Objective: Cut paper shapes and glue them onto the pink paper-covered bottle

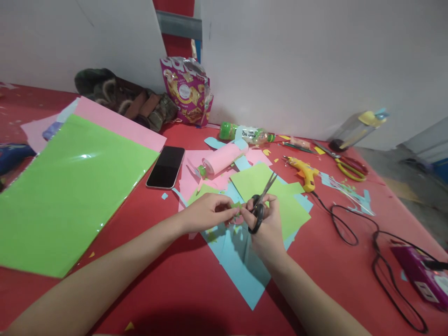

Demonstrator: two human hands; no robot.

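My left hand pinches a small piece of green and pink paper between thumb and fingers. Black-handled scissors sit in my right hand, blades pointing up and away from the paper piece. The tips of my right thumb and a finger come up to the same piece, partly hiding it. Beneath both hands lie blue paper sheets and green paper, with small green scraps about. Just beyond is a bottle wrapped in pink paper, lying on its side.
Left are a plastic-covered green sheet pack and a phone. Behind stand a snack bag and a lying green-capped bottle. At right are a yellow glue gun, its cord, larger scissors and a purple power strip.
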